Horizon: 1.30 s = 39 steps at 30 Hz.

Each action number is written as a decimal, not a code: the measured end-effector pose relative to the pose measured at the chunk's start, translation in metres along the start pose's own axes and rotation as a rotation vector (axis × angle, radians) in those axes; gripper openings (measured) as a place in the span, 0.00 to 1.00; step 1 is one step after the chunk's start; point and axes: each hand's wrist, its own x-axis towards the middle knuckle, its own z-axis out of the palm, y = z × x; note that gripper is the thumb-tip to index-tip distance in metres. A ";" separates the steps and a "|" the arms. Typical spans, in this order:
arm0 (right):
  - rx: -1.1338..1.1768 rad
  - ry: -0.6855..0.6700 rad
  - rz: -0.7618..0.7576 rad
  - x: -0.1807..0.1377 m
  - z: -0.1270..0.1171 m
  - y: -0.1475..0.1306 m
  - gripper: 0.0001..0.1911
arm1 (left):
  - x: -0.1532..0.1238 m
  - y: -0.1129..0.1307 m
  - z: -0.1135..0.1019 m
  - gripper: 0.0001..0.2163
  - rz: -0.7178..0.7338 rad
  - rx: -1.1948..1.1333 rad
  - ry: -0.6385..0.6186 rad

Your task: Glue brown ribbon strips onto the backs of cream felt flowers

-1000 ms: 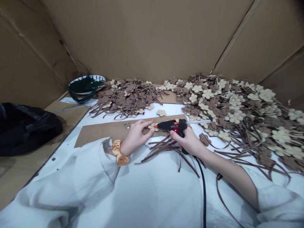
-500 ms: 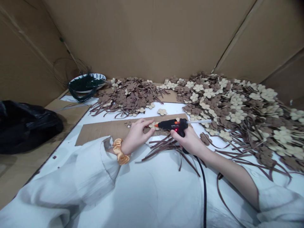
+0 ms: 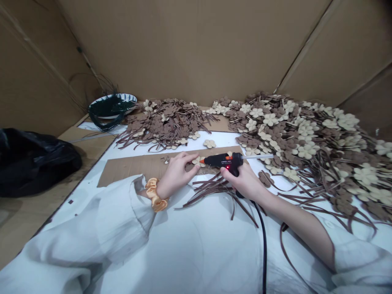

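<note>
My right hand is wrapped round the grip of a black hot glue gun with a lit red light and a clear glue stick in its back. Its orange nozzle points left, at a cream flower cutout lying over the cardboard strip. My left hand has thumb and fingertips closed on the flower's left edge. An orange scrunchie circles the left wrist. Below the gun lie several brown cords. Whether the nozzle touches the flower is hard to see.
Brown and cream flowers with cords heap up at the back and right. A loose cream flower lies behind the strip. Back left stands a bowl of dark green wire. A black bag sits left. Cardboard walls surround the table.
Both hands, the glue gun and the flower stay in nearly the same place. Only a very slight shift of the whole view shows.
</note>
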 end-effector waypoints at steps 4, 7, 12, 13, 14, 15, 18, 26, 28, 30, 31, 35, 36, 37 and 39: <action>-0.012 -0.005 0.001 0.000 0.000 -0.001 0.17 | 0.000 -0.001 0.000 0.21 0.001 -0.005 0.002; -0.013 -0.004 0.003 -0.001 -0.001 -0.002 0.17 | -0.001 0.000 -0.001 0.21 0.005 -0.014 0.000; 0.013 -0.013 0.009 -0.003 -0.002 -0.004 0.16 | -0.001 0.001 -0.001 0.20 0.003 -0.010 0.001; 0.020 -0.017 0.008 -0.003 -0.002 -0.005 0.16 | -0.001 0.001 -0.001 0.20 0.004 -0.008 0.001; 0.026 -0.021 0.007 -0.003 -0.002 -0.006 0.16 | -0.001 0.001 -0.001 0.20 0.005 -0.006 0.001; 0.027 -0.024 0.008 -0.003 -0.003 -0.007 0.16 | 0.000 0.001 -0.001 0.20 0.005 -0.004 -0.001; 0.016 -0.030 0.003 -0.004 -0.004 -0.010 0.14 | 0.000 0.001 -0.001 0.20 0.001 0.003 -0.008; -0.028 -0.063 0.022 -0.005 -0.007 -0.017 0.16 | 0.000 0.003 -0.001 0.20 -0.021 0.028 -0.021; -0.031 -0.078 0.027 -0.005 -0.007 -0.020 0.17 | 0.000 0.003 -0.001 0.20 -0.021 0.029 -0.021; -0.032 -0.091 0.034 -0.005 -0.010 -0.023 0.18 | 0.000 0.002 -0.001 0.20 -0.015 0.028 -0.017; -0.031 -0.092 0.037 -0.006 -0.012 -0.023 0.18 | 0.000 0.002 -0.001 0.20 -0.012 0.028 -0.015; 0.004 -0.021 0.027 -0.013 -0.026 -0.015 0.18 | 0.000 0.001 -0.001 0.20 -0.009 0.034 -0.011; 0.017 0.015 0.038 -0.015 -0.029 -0.011 0.18 | 0.000 0.001 -0.001 0.20 -0.012 0.034 -0.013; 0.036 0.040 0.062 -0.016 -0.032 -0.007 0.17 | 0.000 0.002 -0.001 0.20 -0.017 0.033 -0.016; 0.094 0.066 0.110 -0.019 -0.034 0.002 0.16 | 0.000 0.003 -0.002 0.20 -0.028 0.031 -0.027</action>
